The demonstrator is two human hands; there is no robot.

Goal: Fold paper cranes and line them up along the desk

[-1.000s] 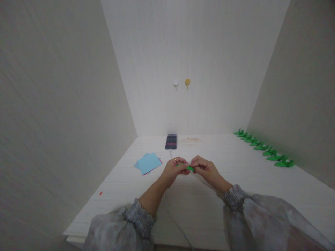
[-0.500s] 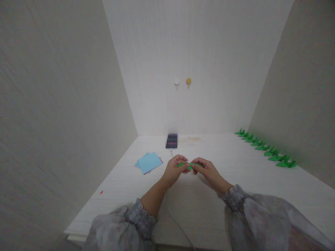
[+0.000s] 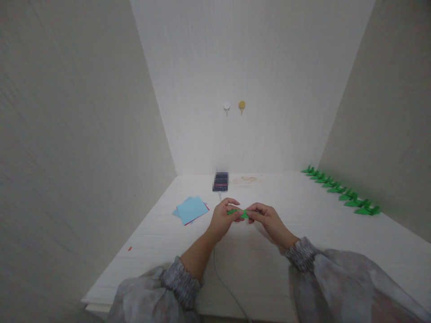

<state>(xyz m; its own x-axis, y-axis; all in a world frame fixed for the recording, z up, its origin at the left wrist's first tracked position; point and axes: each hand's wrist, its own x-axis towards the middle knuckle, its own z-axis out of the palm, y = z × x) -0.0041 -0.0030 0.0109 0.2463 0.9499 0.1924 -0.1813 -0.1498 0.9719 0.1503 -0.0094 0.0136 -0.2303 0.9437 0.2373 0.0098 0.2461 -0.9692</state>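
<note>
A small piece of folded green paper (image 3: 244, 214) is held between my two hands above the white table. My left hand (image 3: 225, 217) pinches its left part between thumb and fingers, with the index finger raised a little. From the other side, my right hand (image 3: 263, 216) grips the right end with thumb and fingertips. Much of the paper is hidden behind my fingers, so its full shape cannot be made out. Along the right side of the table stands a row of several green folded-paper cranes (image 3: 349, 195).
Light blue paper sheets (image 3: 192, 210) with a red edge beneath lie left of my hands. A phone (image 3: 221, 182) rests near the back wall, its pale cable (image 3: 222, 278) running under my left arm. A small red bit (image 3: 129, 248) lies at far left. Two hooks (image 3: 242, 105) hang on the wall.
My right fingers have drawn in slightly on the green paper, and less of its right end shows. The left index finger has lifted a little. Both hands stay in nearly the same place.
</note>
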